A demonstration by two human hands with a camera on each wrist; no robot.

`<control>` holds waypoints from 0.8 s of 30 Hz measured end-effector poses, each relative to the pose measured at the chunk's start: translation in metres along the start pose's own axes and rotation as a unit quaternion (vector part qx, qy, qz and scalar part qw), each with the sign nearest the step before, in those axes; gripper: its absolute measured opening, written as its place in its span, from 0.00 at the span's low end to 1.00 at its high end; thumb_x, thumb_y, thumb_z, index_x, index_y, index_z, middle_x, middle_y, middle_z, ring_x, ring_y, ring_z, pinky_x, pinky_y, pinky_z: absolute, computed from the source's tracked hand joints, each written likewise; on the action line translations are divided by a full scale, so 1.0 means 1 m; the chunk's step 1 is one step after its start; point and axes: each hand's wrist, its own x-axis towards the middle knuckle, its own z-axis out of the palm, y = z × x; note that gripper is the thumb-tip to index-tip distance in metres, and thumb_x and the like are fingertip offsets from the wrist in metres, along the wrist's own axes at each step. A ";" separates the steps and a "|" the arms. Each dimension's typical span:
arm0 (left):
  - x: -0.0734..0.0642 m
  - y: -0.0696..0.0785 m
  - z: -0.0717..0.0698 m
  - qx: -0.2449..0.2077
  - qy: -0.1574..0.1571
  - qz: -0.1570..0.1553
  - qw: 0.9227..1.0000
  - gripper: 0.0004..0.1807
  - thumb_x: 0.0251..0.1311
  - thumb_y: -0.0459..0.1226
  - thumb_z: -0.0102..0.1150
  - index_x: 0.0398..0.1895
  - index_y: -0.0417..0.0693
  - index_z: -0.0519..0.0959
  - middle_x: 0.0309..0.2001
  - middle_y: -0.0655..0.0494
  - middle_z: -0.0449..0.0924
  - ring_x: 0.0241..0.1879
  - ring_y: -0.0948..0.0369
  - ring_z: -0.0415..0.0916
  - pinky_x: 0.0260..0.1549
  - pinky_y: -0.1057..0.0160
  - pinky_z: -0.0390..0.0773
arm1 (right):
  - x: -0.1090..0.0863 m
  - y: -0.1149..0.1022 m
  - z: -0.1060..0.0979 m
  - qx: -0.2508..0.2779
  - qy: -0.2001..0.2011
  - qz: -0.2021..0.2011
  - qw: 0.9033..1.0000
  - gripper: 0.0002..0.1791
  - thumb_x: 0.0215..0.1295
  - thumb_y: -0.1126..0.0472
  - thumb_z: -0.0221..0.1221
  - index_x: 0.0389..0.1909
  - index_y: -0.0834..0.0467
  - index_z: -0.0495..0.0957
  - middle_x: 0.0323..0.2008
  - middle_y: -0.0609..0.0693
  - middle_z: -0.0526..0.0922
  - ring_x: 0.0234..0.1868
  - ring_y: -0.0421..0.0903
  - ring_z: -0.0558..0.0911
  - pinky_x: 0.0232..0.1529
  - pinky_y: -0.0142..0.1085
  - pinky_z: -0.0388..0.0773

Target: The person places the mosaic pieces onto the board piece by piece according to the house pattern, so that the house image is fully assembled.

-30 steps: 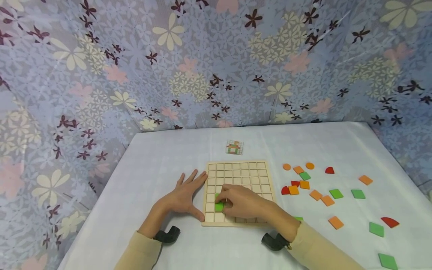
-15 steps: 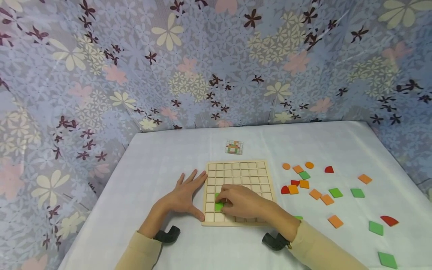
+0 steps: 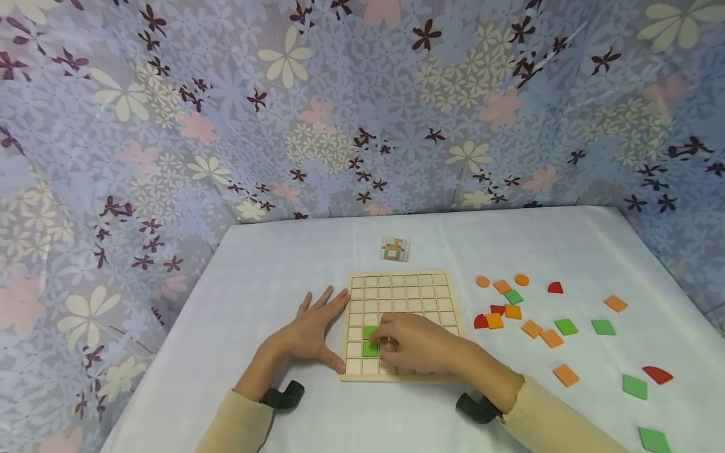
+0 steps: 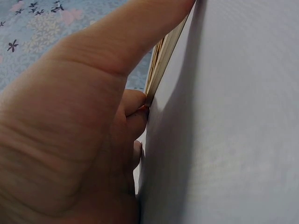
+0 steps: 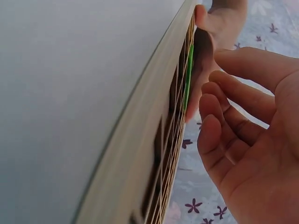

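Note:
A wooden grid board (image 3: 396,379) lies on the white-covered table. Two green square tiles sit in it, the upper one (image 3: 369,331) directly above the lower one (image 3: 369,351), near the board's lower left. Over the lower left part of the grid is my right hand (image 3: 420,343), its index fingertip overlapping the edge of the lower tile. In the right wrist view that hand's thumb and fingers are loosely bent and apart, with nothing between them. My left hand (image 3: 311,330) is spread along the board's left side, fingertips at the upper left edge and thumb at the lower left corner.
A small pattern card (image 3: 394,249) lies behind the board. To the right are scattered loose pieces: orange discs (image 3: 522,280), orange squares (image 3: 566,375), green squares (image 3: 634,386) and red quarter-circles (image 3: 657,375). A flowered curtain (image 3: 362,113) hangs behind the table.
My right hand has let go of the lower green tile and shifted slightly to the right, uncovering more of both tiles. The left hand stays at the board's edge.

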 end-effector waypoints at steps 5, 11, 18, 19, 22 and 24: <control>0.001 0.000 0.002 0.004 0.001 0.004 1.000 0.79 0.17 0.78 0.63 0.78 0.55 0.43 0.77 0.62 0.37 0.74 0.55 0.29 0.67 0.43 0.28 | -0.015 0.007 -0.004 0.005 0.001 0.000 1.000 0.12 0.60 0.58 0.62 0.45 0.50 0.84 0.32 0.36 0.75 0.31 0.36 0.74 0.34 0.29 0.73; -0.001 -0.001 -0.001 0.014 0.002 -0.008 1.000 0.80 0.16 0.77 0.64 0.78 0.55 0.43 0.76 0.64 0.37 0.74 0.56 0.28 0.67 0.44 0.27 | -0.034 0.016 -0.011 0.004 -0.001 0.008 1.000 0.12 0.61 0.57 0.61 0.46 0.48 0.83 0.34 0.35 0.75 0.31 0.35 0.74 0.34 0.29 0.73; -0.001 0.000 -0.001 0.013 -0.004 -0.006 1.000 0.79 0.17 0.78 0.63 0.78 0.55 0.42 0.77 0.63 0.36 0.74 0.55 0.28 0.67 0.44 0.27 | -0.056 0.026 -0.026 0.002 0.003 0.036 0.999 0.13 0.61 0.56 0.63 0.47 0.48 0.83 0.35 0.34 0.76 0.32 0.36 0.75 0.33 0.29 0.74; -0.001 0.000 -0.001 0.013 -0.006 -0.006 1.000 0.79 0.17 0.78 0.63 0.78 0.56 0.42 0.77 0.63 0.36 0.74 0.55 0.28 0.67 0.44 0.27 | -0.059 0.028 -0.027 0.000 0.004 0.041 0.999 0.13 0.61 0.55 0.64 0.47 0.47 0.82 0.36 0.34 0.76 0.32 0.35 0.74 0.33 0.29 0.74; -0.001 0.000 0.000 0.012 -0.002 -0.005 1.000 0.79 0.17 0.78 0.63 0.78 0.55 0.42 0.77 0.63 0.37 0.74 0.55 0.28 0.67 0.43 0.27 | -0.066 0.034 -0.029 0.001 0.010 0.049 0.999 0.14 0.60 0.56 0.64 0.47 0.48 0.82 0.35 0.34 0.75 0.32 0.35 0.74 0.32 0.29 0.74; -0.001 -0.001 -0.001 0.011 0.002 -0.001 1.000 0.79 0.17 0.78 0.63 0.78 0.55 0.42 0.77 0.62 0.37 0.74 0.54 0.28 0.67 0.43 0.28 | -0.071 0.038 -0.030 0.006 0.012 0.049 0.999 0.13 0.60 0.57 0.64 0.47 0.48 0.82 0.33 0.34 0.75 0.30 0.35 0.74 0.30 0.29 0.74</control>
